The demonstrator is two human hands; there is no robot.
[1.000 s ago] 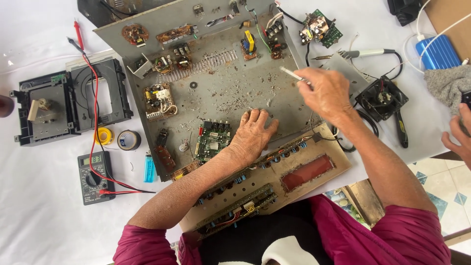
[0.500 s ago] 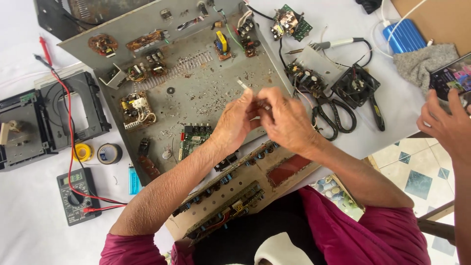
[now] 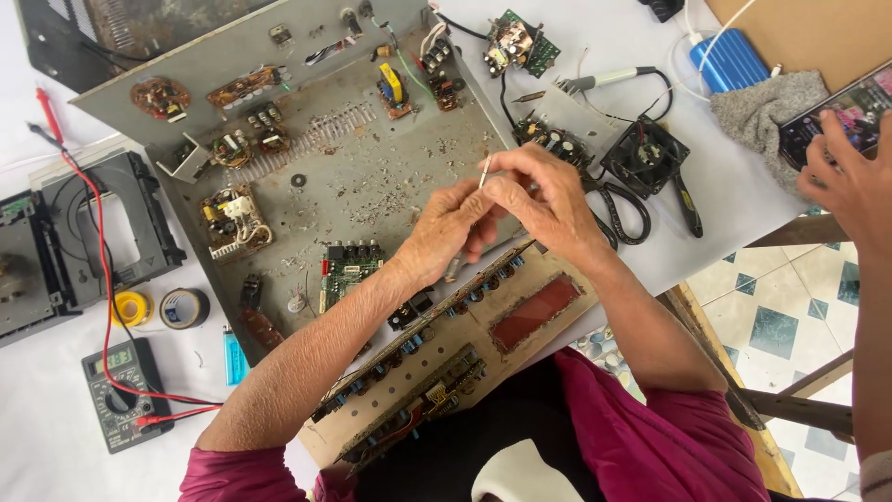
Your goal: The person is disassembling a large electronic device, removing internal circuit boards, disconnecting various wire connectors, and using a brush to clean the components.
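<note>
At the far left of the white counter point(image 3: 37, 437) sits a dark disc-drive unit point(image 3: 84, 232), with a red probe lead point(image 3: 100, 270) running down past a yellow tape roll point(image 3: 133, 308) and a black tape roll point(image 3: 184, 308) to a grey multimeter point(image 3: 121, 395); a blue lighter point(image 3: 234, 356) lies just beside them. Next comes the open grey metal chassis point(image 3: 372, 177), dusty inside, with small circuit boards fixed along its walls and a green circuit board point(image 3: 347, 265) near its lower edge. Over the chassis the left hand point(image 3: 446, 237) and the right hand point(image 3: 548, 200) meet, touching each other; the fingers of both are pinched on a thin white stick point(image 3: 484, 173), which stands nearly upright above the chassis floor, its lower part hidden by the fingers. Below the hands lies the brown front panel point(image 3: 530, 311) with its red window. Further right rest black-handled scissors point(image 3: 627, 209), a small black fan point(image 3: 644, 158), a soldering iron point(image 3: 604, 79), a blue power bank point(image 3: 729, 60) and a grey cloth point(image 3: 757, 107). At the right edge another person's hand point(image 3: 850, 181) holds a phone point(image 3: 836, 116).
</note>
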